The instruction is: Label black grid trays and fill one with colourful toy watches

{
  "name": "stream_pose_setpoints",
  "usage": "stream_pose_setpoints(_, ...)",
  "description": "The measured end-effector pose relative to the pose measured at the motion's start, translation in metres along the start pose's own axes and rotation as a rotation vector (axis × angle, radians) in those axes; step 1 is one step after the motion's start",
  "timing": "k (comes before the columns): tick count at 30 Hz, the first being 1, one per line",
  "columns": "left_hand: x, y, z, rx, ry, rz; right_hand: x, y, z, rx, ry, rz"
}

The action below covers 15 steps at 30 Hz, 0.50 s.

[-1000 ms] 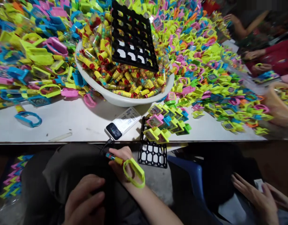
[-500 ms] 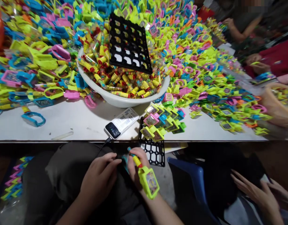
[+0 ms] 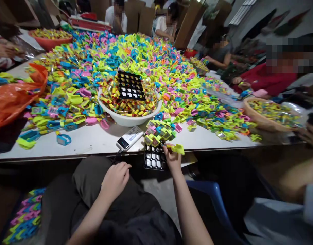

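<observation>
In my right hand (image 3: pixel 173 158) is a yellow-green toy watch (image 3: pixel 178 149) with a small candy tube attached. My fingers pinch it by the tube end, over a black grid tray (image 3: pixel 155 160) that juts past the table's front edge. Rows of toy watches (image 3: pixel 161 131), mostly yellow-green with some pink and blue, stand in the tray's far part. My left hand (image 3: pixel 117 178) is above my lap, its fingers loosely bent and nothing visible in them. Left of the tray lies a white power bank (image 3: pixel 129 139) with a cable.
A white bowl (image 3: pixel 128 119) of candy tubes carries another black tray (image 3: pixel 131 85). Behind it spreads a large heap of toy watches (image 3: pixel 136 51). An orange bag (image 3: pixel 16 95) lies left, a tan basin (image 3: pixel 268 122) right. A blue chair (image 3: pixel 204 187) and co-workers are nearby.
My right hand has moved up and forward from my lap to the black tray with the toy watch. My left hand stays low, slightly shifted. The view has tilted up, showing more people.
</observation>
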<state>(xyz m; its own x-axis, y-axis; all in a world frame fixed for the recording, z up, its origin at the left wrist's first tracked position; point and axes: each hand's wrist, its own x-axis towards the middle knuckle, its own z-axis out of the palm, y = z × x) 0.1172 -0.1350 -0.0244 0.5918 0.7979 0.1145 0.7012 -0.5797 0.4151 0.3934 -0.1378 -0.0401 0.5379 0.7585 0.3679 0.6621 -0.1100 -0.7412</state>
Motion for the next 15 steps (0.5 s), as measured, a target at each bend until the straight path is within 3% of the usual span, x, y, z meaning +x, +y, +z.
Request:
stream_pose_setpoints(7,0.0,-0.001,0.0,0.051,-0.035,0.009,0.006,0.007,0.01,0.063,-0.112,-0.058)
stream_pose_setpoints(11,0.001,0.0,0.0,0.106,-0.08,0.037,0.008,0.011,0.019,0.23,-0.181,0.001)
stream_pose_setpoints(15,0.002,0.002,0.0,0.162,-0.13,0.075,0.01,0.011,0.02,0.255,-0.235,0.018)
